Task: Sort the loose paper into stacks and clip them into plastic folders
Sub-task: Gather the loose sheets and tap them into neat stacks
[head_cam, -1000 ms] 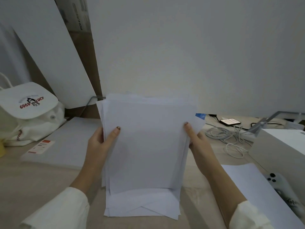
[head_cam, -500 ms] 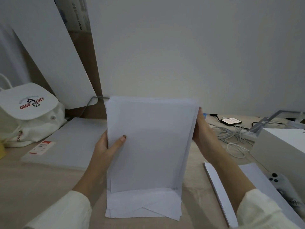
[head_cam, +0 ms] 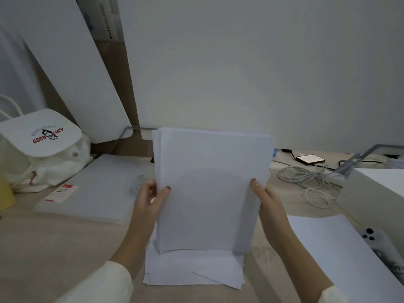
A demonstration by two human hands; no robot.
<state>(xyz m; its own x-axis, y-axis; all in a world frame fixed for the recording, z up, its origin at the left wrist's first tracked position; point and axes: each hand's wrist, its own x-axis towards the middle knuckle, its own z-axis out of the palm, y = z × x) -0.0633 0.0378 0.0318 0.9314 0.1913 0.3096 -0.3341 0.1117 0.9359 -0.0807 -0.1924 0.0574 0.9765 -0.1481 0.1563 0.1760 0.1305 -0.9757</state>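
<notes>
Paper stack: the stack of paper (head_cam: 212,189) stood upright on its short edge, with the bottom resting on the loose sheets (head_cam: 192,270) that lay flat on the table (head_cam: 65,248). Looked to me like squaring-up, knocking the edges level.
Left hand: the left hand (head_cam: 150,197) pinched the left edge, thumb on the front, fingers tucked behind.
Right hand: the right hand (head_cam: 266,200) pinched the right edge with the thumb in front – couldn't tell how the fingers behind it lay.
Why both sides: probably to stop the sheets fanning out; the top corners were a bit staggered.
Folder: a plastic folder (head_cam: 98,189) lay flat just left of the left hand, handy for clipping.
Progress: early, I'd guess – nothing was clipped yet.
</notes>
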